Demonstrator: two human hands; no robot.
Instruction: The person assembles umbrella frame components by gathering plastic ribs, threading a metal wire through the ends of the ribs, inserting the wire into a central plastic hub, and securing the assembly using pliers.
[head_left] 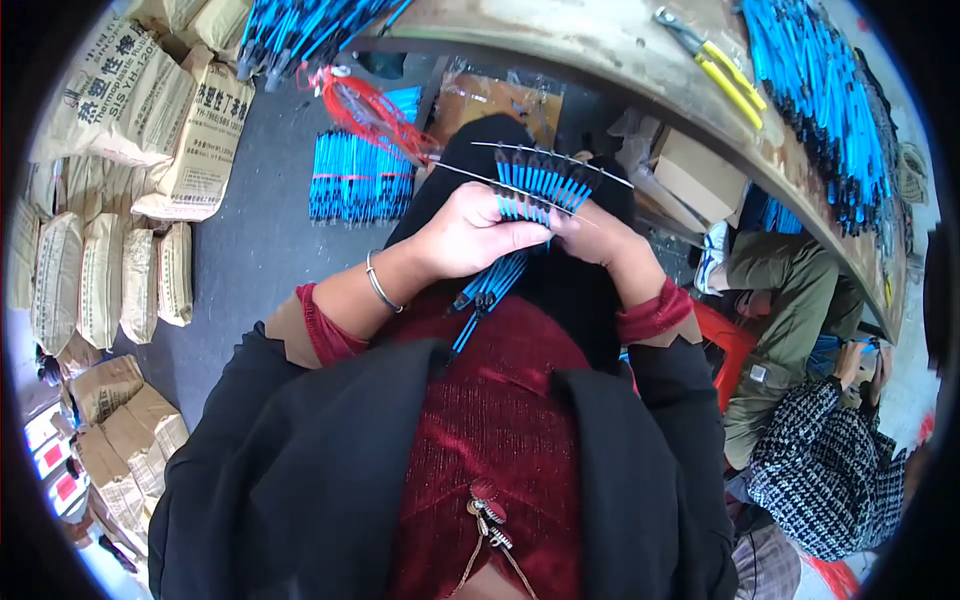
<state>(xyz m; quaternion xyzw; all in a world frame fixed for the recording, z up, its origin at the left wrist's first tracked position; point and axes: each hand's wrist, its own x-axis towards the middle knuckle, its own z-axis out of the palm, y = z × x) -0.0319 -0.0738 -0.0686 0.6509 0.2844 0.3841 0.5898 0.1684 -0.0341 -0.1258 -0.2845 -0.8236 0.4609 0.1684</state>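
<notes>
The person's left hand (pixel 465 235) is closed around a bunch of slim blue-and-black tools (pixel 535 185), gripping them at mid-length so that their black tips fan out just beyond the knuckles while the blue handles hang down below the palm toward the lap. The grip seems meant to keep the pieces side by side and level, like a comb. The right hand (pixel 600 235) meets the left thumb-to-thumb, its fingertips pinched on the same row, apparently steadying or aligning the pieces against two thin metal rods (pixel 555 160) that run across the fanned tips just past the fingers. A silver bangle (pixel 380 285) sits on the left wrist.

The pieces look alike: bright blue shafts with dark ends, narrow and straight, packed close without gaps.

Farther out from the left hand, on the grey floor, lies a flat batch of the same blue pieces (pixel 360 180) bound in rows, with red cords (pixel 375 110) over its top. Well to the left of that hand stand stacked paper sacks (pixel 120 110). Beyond the right hand a curved worktable (pixel 640 60) carries yellow-handled pliers (pixel 715 65) and more blue pieces.
</notes>
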